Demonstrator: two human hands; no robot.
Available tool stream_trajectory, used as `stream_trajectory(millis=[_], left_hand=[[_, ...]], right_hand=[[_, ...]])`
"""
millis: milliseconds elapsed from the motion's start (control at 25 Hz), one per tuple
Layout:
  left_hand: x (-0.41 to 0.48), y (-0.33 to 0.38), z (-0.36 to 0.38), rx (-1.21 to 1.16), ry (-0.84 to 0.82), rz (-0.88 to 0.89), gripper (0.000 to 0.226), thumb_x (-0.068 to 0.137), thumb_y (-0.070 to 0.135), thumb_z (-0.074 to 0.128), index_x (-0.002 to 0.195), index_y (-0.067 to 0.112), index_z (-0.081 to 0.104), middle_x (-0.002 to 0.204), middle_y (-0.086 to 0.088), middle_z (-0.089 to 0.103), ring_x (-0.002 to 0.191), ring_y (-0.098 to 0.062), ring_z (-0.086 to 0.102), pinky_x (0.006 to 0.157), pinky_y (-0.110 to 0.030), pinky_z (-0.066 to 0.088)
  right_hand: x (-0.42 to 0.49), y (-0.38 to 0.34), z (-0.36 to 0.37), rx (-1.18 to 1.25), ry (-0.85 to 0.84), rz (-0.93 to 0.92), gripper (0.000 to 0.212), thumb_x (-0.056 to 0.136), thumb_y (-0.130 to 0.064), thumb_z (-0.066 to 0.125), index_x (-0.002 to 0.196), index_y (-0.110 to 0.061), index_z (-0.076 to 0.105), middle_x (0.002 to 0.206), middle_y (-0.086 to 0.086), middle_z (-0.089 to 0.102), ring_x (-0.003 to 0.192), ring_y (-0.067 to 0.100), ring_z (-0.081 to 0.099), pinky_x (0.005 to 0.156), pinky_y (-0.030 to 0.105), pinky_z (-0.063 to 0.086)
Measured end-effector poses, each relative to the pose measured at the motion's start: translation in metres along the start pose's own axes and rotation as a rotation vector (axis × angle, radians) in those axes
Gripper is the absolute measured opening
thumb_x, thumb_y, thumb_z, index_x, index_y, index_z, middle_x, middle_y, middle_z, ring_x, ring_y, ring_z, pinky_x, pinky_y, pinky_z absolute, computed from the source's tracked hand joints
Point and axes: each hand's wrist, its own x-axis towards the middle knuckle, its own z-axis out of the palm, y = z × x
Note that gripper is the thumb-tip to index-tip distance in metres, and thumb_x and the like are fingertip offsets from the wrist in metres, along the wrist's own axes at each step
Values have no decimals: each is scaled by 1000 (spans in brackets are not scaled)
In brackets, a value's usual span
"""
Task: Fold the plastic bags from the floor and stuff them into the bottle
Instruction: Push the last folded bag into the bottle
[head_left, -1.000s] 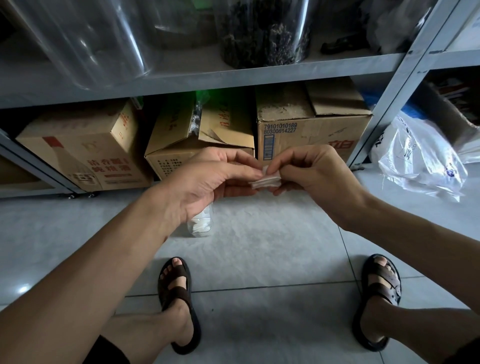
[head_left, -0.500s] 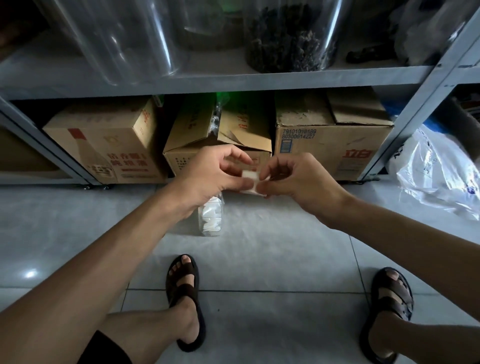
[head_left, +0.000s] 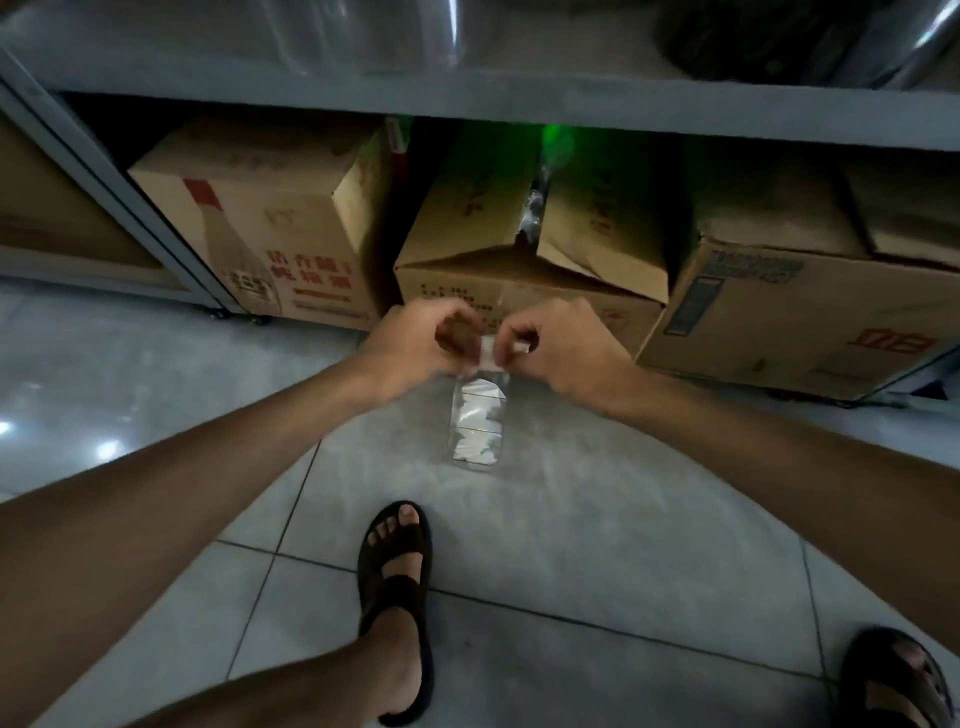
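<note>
Head cam view: the bottle (head_left: 478, 423) stands upright on the floor (head_left: 597, 493), with white folded bags already stacked through most of its clear body. The folded plastic bag (head_left: 489, 357) is held right over its top. The left hand (head_left: 410, 345) has its grip clamped on one edge and the right hand (head_left: 563, 353) is pinching the other. The bottle's mouth is hidden behind them. My take: squash the wad thinner than the neck and feed it in end-first. Drop one hand to steady the bottle, since nothing's bracing it and it looks light enough to tip. Cardboard boxes (head_left: 519, 291) sit just behind the bottle, so push straight down.
</note>
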Motion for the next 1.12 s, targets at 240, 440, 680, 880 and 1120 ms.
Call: stream_trajectory(millis=[240,440,680,880,1120], left_hand=[[55,-131,35,308,-50,-310,23,87,14,74,108,10,66,97,-4,68,87,-18,63,71,-25,48],[87,-186,87,285,4,-405,18,90,26,67,94,9,64,85,-8,69,81,-25,67,73,-38,56],[104,-211,113,407,78,-417,17,88,5,54,74,13,57,81,-11,68,80,-30,67,75,-40,57],[105,-218,113,408,76,-377,19,87,1,55,72,12,61,78,-12,69,69,-26,66,70,-42,59],[106,-217,112,332,100,-388,25,88,2,53,67,15,60,66,-6,64,65,-22,67,69,-43,61]], right_hand=[[57,115,108,-310,-51,55,21,89,-5,62,95,-21,74,102,-3,70,91,17,66,78,29,51],[95,150,154,-594,-281,-154,41,87,-4,65,125,-19,66,130,-2,63,116,24,61,90,36,52],[104,163,178,-592,-403,-127,41,84,-1,63,122,-15,63,127,5,62,112,25,63,89,40,55],[109,156,176,-560,-265,-146,49,82,9,50,122,-15,64,129,0,62,106,25,65,88,37,55],[111,167,187,-498,-404,-32,39,79,2,48,110,-13,66,115,7,67,98,26,65,78,33,53]])
